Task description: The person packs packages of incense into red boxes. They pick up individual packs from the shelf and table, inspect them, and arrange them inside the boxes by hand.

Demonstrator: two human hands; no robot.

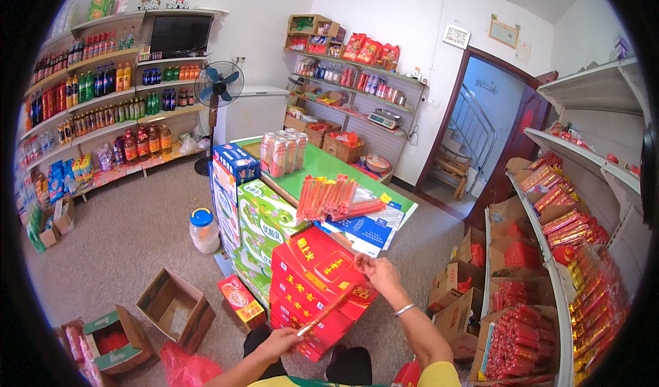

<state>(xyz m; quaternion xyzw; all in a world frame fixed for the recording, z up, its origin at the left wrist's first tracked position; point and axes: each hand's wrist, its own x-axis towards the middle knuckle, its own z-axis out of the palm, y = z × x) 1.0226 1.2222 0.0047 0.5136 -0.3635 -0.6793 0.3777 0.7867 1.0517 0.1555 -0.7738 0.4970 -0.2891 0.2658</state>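
My left hand (280,343) grips the lower end of a long thin reddish strip (329,309) with a shiny gold end. The strip slants up across the front of a stack of red drink cartons (304,289), and its far end reaches my right hand (380,275). My right hand is over the cartons' right edge with its fingers curled; whether they hold the strip cannot be made out. Beyond, bundles of red sticks in clear plastic (327,197) lie on blue and white flattened packaging (368,227) on a green-topped table (355,173).
Green milk cartons (267,217) and a shrink-wrapped pack of cans (283,153) are beside the bundles. An open cardboard box (175,310), a blue-lidded jar (204,232) and a red plastic bag (188,364) occupy the floor at left. Shelves of red packets (525,330) line the right.
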